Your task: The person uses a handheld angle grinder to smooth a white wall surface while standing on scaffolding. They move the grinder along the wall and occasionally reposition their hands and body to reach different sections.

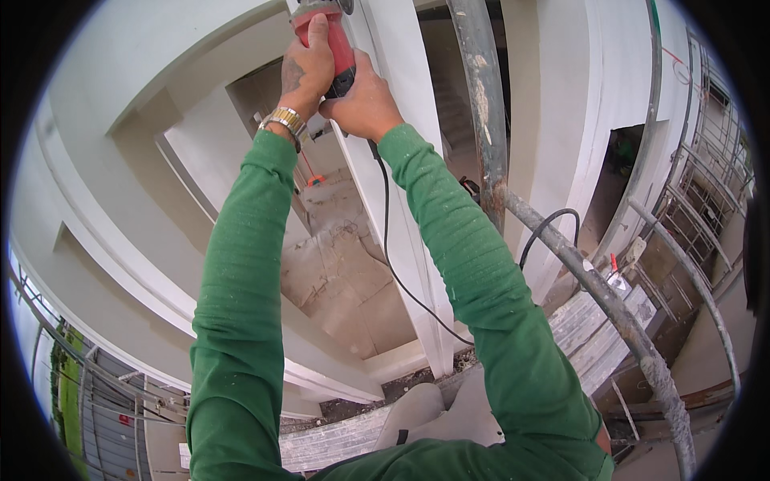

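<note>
Both my hands grip a red-and-black power tool that looks like an angle grinder, raised against a white column edge at the top of the view. My left hand is closed round its body with the thumb up along the red casing; a metal watch is on that wrist. My right hand is closed round the lower black end, below and right of my left. A black cord hangs from the tool past my green right sleeve. The tool's working face is mostly cut off by the frame's edge.
Steel scaffold pipes cross the right side, one angled down close by my right arm. Scaffold planks lie below, with hand tools. A dusty floor shows through the opening beyond the column. More scaffolding stands lower left.
</note>
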`<state>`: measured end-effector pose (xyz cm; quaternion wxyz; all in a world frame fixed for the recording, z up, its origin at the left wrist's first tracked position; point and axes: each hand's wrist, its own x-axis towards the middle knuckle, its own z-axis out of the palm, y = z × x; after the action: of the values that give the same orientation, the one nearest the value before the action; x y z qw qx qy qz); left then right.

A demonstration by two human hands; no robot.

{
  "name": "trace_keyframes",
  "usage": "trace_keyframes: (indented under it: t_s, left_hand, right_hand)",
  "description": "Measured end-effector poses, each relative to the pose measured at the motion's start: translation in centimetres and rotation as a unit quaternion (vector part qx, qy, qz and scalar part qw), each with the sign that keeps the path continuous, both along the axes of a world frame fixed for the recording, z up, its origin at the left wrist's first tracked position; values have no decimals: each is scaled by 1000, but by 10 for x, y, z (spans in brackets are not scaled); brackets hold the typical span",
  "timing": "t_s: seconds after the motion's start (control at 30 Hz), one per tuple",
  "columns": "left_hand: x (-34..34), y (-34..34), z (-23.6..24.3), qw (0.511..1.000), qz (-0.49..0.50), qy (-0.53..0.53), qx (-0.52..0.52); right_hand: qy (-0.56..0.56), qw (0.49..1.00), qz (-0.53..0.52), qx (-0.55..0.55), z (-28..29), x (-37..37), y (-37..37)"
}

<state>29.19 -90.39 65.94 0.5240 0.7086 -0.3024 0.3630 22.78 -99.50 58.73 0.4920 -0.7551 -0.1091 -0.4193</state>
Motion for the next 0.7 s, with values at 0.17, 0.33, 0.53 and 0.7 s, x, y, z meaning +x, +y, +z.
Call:
trace_keyframes:
  t_s: [0.17,0.33,0.53,0.7]
  left_hand:
    - [0,3,2,1000,-5,10,4]
    - [-2,4,-2,999,-21,25,3]
    - [-14,3,-17,999,-10,39,-6]
    - [-14,5,-20,999,-26,41,0]
  right_hand:
    - [7,1000,12,23,1,2,4]
    - [7,999,24,27,-2,-5,4]
    - [8,1000,16,8,-16,-9,2]
    - [5,1000,10,-2,-20,-7,1]
